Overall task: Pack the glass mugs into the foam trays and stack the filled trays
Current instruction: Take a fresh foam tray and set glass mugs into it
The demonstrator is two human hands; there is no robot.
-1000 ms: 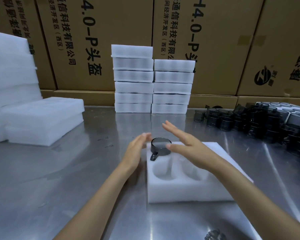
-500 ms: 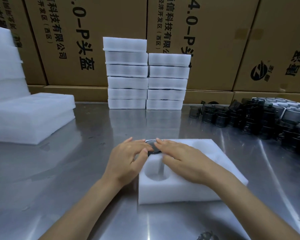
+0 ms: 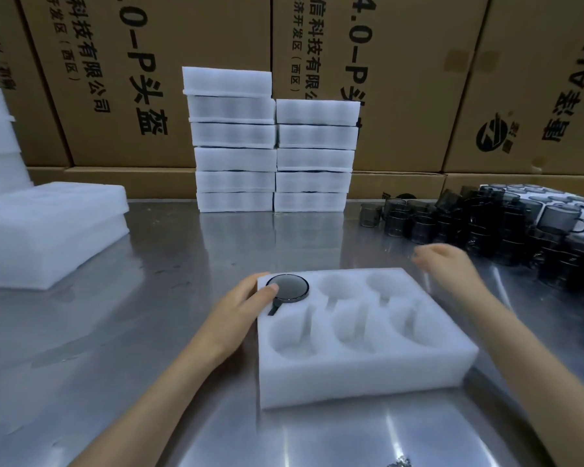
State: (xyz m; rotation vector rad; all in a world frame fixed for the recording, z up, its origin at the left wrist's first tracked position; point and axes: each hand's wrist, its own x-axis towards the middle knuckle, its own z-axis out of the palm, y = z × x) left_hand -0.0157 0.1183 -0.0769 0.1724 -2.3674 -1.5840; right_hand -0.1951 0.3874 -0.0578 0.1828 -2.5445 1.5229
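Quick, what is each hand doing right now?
Left hand: open, resting against the foam tray, thumb on the mug.
Right hand: blurred, holding nothing; grip cannot be told.

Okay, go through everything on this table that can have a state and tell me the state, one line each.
White six-pocket foam tray: one pocket filled, five empty.
Dark glass mug: seated in the far-left pocket, handle in its slot.
Left hand: open, thumb on the mug's rim.
Right hand: empty, blurred, near the loose dark mugs.
Two white foam tray stacks: upright, side by side.

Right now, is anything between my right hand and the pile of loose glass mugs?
Nothing visible. The right hand hovers over bare table, past the foam tray's far right corner, and the loose mugs lie just beyond it.
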